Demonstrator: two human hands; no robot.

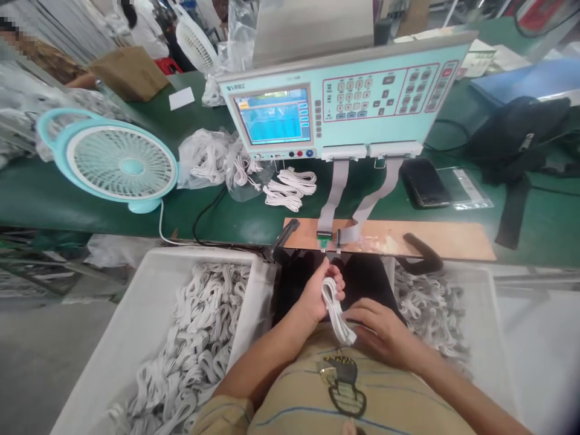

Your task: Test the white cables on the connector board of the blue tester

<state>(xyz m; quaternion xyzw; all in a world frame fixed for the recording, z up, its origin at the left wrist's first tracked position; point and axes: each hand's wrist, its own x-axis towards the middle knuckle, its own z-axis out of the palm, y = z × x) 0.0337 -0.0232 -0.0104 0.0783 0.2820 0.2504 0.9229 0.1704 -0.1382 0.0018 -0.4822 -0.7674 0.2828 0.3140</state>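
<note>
The left hand (316, 294) is closed around the upper loops of a white cable bundle (336, 307), held just above the person's lap. The right hand (379, 331) lies against the lower end of the same bundle, fingers spread over it; whether it pinches the bundle or only rests on it cannot be told. The two hands are close together, joined by the bundle.

Just beyond the hands, at the near edge of the green desk (40, 196), lies a wooden board (435, 238). A small green connector (323, 242) sits on it, right above the left hand's fingertips. Two grey ribbon cables (336, 188) run from there up to a pale tester box (362, 115) with a lit screen (274, 115) and keypads.

To the left of the hands stands a white bin (136, 326) filled with coiled white cables; another bin (493, 314) with more of them stands to the right. Farther off and left of the tester lie loose cable coils (290, 188) and a clear bag of cables (209, 158), then a light blue fan (118, 160). Beyond the right hand lie a dark phone (423, 181) and a black bag (521, 130).
</note>
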